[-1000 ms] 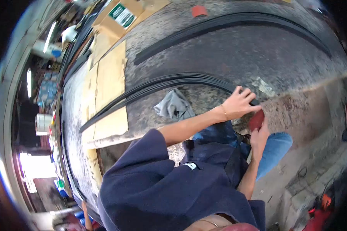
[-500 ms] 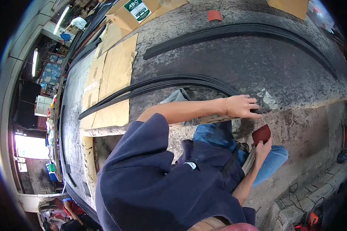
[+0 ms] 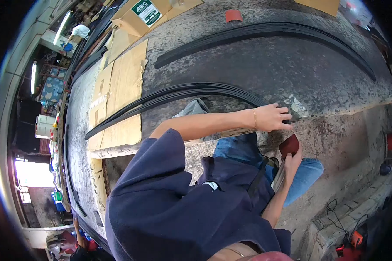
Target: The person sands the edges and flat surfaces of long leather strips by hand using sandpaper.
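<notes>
As left hand [image 3: 272, 118] covers one of two strip bundles [image 3: 200, 92], grip unclear, right hand [image 3: 292, 161] clamps one red pad [image 3: 289, 146]

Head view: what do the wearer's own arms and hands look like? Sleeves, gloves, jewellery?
Loose, short, dark navy sleeves, forearms uncovered. No gloves on the left hand or right hand. A thin, gold-coloured bracelet circles the left wrist.

From the person's head, the only view looks forward and steeply down, over the navy cloth shirt [image 3: 161, 209] close below, to the left hand [image 3: 272, 117], right hand [image 3: 293, 160] and dark, stained tabletop [image 3: 244, 63].
</notes>
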Tool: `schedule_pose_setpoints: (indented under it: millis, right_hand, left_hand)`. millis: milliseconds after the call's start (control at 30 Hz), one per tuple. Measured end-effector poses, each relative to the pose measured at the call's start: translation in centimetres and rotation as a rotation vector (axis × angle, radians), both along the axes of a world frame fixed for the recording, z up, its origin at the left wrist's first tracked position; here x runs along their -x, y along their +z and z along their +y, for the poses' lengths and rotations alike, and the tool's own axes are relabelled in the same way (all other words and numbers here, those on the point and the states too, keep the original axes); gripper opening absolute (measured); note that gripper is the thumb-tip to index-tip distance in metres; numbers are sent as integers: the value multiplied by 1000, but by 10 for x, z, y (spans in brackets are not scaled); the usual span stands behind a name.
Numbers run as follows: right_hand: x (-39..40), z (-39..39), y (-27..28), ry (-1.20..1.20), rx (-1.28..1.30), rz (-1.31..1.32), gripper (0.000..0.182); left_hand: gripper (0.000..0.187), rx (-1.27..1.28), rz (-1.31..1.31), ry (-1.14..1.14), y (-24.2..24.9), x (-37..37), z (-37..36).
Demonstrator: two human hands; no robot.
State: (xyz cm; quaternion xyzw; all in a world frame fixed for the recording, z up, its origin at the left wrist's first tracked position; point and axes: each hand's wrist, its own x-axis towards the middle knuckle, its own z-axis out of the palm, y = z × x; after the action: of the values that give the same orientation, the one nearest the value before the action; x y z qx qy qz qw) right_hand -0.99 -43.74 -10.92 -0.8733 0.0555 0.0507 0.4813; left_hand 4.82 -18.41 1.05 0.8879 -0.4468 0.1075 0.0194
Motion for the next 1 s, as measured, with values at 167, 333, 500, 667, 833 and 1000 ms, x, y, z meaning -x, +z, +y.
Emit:
schedule_pose_setpoints:
  millis: [167, 333, 500, 667, 833, 1000]
  right_hand:
    - [1, -7, 0, -44, -138, 119, 68]
    - [0, -12, -6, -46, -150, 74, 67]
    - [4, -9, 9, -44, -49, -9, 67]
    - [8, 1, 45, -29, 7, -33, 74]
    - [17, 54, 116, 146, -2, -139, 87]
    - [24, 75, 106, 237, 181, -186, 82]
  left_hand:
    - [50, 103, -66, -15, -13, 4, 7]
    - [51, 292, -137, -13, -16, 7, 8]
    - [40, 511, -138, 146, -9, 16, 3]
    - [40, 517, -91, 219, 3, 18, 4]
    - [38, 518, 4, 281, 2, 18, 3]
    - [37, 527, 2, 304, 0, 18, 1]
